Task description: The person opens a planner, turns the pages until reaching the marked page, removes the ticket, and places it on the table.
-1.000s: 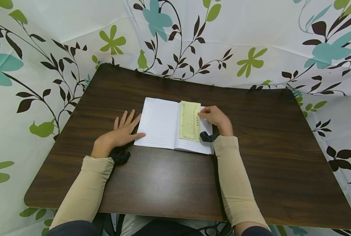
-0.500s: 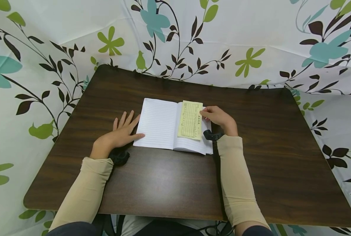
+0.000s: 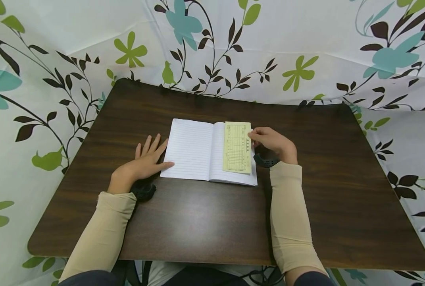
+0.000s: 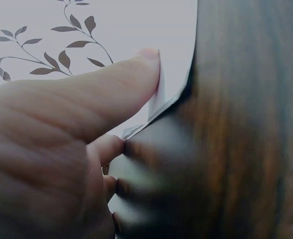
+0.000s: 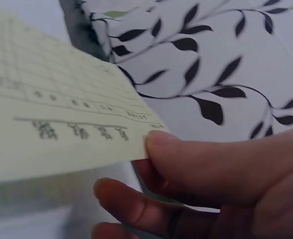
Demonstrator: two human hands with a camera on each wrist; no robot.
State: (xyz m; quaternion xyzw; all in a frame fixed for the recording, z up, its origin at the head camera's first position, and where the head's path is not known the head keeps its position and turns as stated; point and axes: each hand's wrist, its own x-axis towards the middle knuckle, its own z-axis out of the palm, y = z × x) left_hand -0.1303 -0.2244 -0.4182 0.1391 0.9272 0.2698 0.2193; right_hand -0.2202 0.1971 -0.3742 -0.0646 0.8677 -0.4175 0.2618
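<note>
An open lined notebook (image 3: pixel 191 149) lies on the dark wooden table, its pages ruled and white. Over its right page is a yellow printed form slip (image 3: pixel 237 147), with a grid and a line of characters along one edge. My right hand (image 3: pixel 273 142) pinches the slip's right edge between thumb and finger; in the right wrist view the slip (image 5: pixel 72 114) tilts up from that grip. At the notebook's left edge my left hand (image 3: pixel 138 166) lies flat with fingers spread. Its thumb rests on the lower left of the page, as the left wrist view also shows.
The brown table (image 3: pixel 198 222) reaches well to both sides of the notebook. Behind it hangs a white curtain (image 3: pixel 262 35) printed with leaves and flowers. Dark wrist cameras sit on both wrists, and cables (image 3: pixel 262 274) show below the front edge.
My right hand has moved to the right, drawing the yellow slip from near the notebook's fold toward the right page's outer edge. The left hand has stayed on the notebook.
</note>
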